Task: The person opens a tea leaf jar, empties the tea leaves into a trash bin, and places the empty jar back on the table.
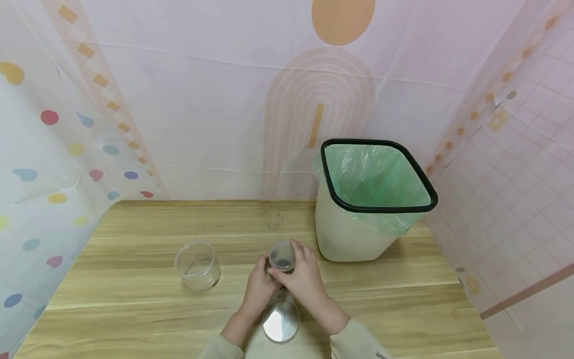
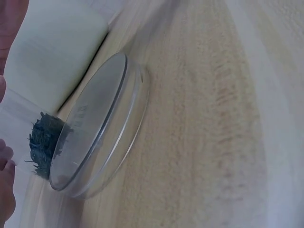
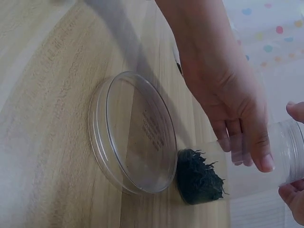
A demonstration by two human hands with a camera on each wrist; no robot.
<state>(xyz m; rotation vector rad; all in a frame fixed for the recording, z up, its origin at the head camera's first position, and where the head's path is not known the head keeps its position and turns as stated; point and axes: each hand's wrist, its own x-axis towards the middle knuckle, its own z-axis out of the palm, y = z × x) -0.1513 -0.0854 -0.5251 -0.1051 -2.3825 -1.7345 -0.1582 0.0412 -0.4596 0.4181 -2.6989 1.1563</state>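
Both hands, left hand point(image 1: 257, 289) and right hand point(image 1: 305, 279), curl their fingers point(image 3: 247, 142) round a clear jar point(image 3: 247, 166) holding dark dried leaves point(image 3: 199, 176), raised above the wooden table point(image 1: 381, 309) beside a flat clear dish point(image 3: 135, 133)

A light wood-grain worktop point(image 1: 134, 299) carries everything. On it, toward the left, stands a clear empty glass cup point(image 1: 198, 266). At the back right stands a cream waste bin point(image 1: 354, 234) with a black rim and green liner. Near the front edge lies a shallow clear round dish point(image 1: 280, 320).
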